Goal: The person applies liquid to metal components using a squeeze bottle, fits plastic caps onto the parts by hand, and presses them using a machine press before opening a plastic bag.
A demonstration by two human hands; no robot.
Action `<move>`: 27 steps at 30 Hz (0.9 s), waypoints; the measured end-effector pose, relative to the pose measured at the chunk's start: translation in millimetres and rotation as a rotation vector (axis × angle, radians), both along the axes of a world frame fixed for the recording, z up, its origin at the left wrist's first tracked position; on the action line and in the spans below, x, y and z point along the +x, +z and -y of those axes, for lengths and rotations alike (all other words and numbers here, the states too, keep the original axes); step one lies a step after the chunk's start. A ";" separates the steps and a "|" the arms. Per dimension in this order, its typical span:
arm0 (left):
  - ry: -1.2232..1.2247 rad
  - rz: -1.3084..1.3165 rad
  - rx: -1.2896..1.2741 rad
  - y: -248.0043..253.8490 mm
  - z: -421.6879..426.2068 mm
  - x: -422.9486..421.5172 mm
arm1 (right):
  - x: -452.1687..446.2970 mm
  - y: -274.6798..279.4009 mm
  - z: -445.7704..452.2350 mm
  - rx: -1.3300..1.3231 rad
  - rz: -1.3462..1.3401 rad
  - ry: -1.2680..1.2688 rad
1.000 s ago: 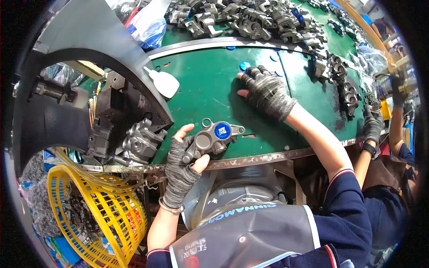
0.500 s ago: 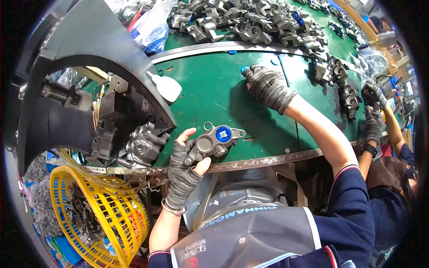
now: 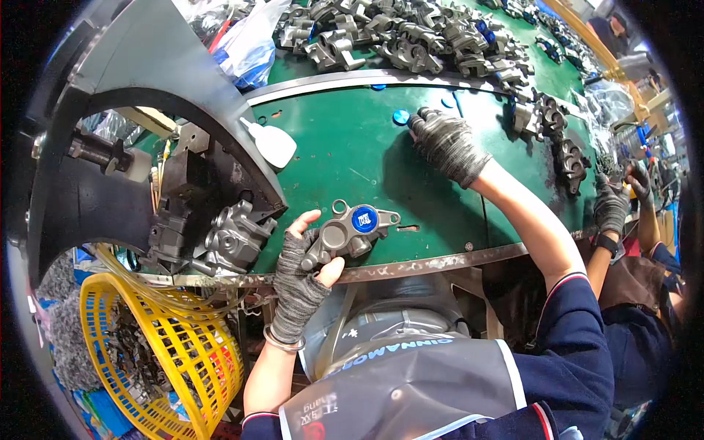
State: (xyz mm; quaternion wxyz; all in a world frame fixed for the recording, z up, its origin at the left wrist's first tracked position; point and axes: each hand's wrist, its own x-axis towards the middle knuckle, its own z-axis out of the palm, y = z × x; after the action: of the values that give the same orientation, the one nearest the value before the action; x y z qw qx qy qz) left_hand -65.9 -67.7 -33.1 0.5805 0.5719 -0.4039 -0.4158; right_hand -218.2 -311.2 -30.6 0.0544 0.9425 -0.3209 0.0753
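Observation:
My left hand (image 3: 300, 275), in a grey fingerless glove, grips a grey metal casting (image 3: 347, 233) at the table's front edge. A round blue cap (image 3: 364, 218) with white marking sits in the casting's right bore; the bore beside it shows bare metal. Further back, my right hand (image 3: 448, 145), also gloved, is over the green table, its fingertips just right of a loose blue disc (image 3: 400, 117). Those fingers are bent and close together, and what they hold, if anything, is hidden.
A press (image 3: 176, 176) with another casting (image 3: 238, 236) stands at left, beside a white scoop-like piece (image 3: 273, 144). Castings (image 3: 411, 37) are heaped behind a metal rail (image 3: 323, 83). A yellow basket (image 3: 158, 352) is lower left. A co-worker's gloved hand (image 3: 610, 207) is at right.
My right hand reached left to the blue disc, covering part of it, then drew slightly back right. The disc is fully visible again. My left hand keeps its hold on the casting.

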 end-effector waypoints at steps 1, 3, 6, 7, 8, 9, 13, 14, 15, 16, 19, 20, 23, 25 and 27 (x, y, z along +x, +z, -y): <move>-0.001 0.007 0.001 -0.6 0.2 0.3 | -0.6 2.7 -3.9 0.000 0.000 0.002; 0.014 -0.039 0.004 -2.6 0.0 -0.9 | -5.1 11.0 -13.7 0.527 0.399 0.089; 0.007 -0.034 0.004 -2.7 0.2 0.3 | -8.5 5.6 -17.4 0.393 0.312 0.138; 0.007 0.009 0.003 -2.9 0.0 0.3 | -9.1 5.1 -17.9 0.337 0.279 0.131; 0.016 -0.006 0.006 0.4 0.5 -1.2 | -15.2 6.9 -15.3 0.405 0.317 0.125; 0.016 -0.009 0.010 0.1 -0.2 -1.3 | -19.8 10.2 -16.5 0.408 0.314 0.124; 0.029 0.007 0.002 -2.0 0.9 -1.5 | -30.7 11.4 -17.6 0.345 0.282 0.200; 0.028 0.004 0.000 -2.4 1.3 -1.6 | -29.5 10.5 -21.0 0.301 0.253 0.207; 0.026 0.004 0.001 -2.5 1.7 -2.0 | -26.8 9.7 -25.1 0.259 0.224 0.217; 0.022 0.018 -0.004 -2.2 1.6 -2.0 | -21.6 12.1 -29.7 0.275 0.194 0.132; 0.027 0.095 -0.003 0.6 -0.3 -0.5 | -12.2 17.6 -30.0 0.316 0.011 0.102; 0.025 0.150 0.001 1.3 -0.5 -0.5 | -11.4 18.9 -29.6 0.365 0.008 0.083; 0.022 -0.002 0.002 -0.3 0.5 -2.0 | -15.0 8.8 -15.4 0.344 0.076 0.353; 0.019 -0.002 0.007 0.0 0.5 -2.4 | -15.7 12.5 -15.9 0.365 0.065 0.384; 0.025 -0.001 0.010 0.0 0.3 -1.8 | -19.1 12.9 -17.2 0.336 0.267 0.379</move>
State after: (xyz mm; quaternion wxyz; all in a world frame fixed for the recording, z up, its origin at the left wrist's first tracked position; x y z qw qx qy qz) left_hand -67.7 -68.1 -33.0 0.5829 0.5797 -0.3943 -0.4106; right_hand -237.2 -294.0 -17.7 -0.1605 0.9632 -0.1515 0.1534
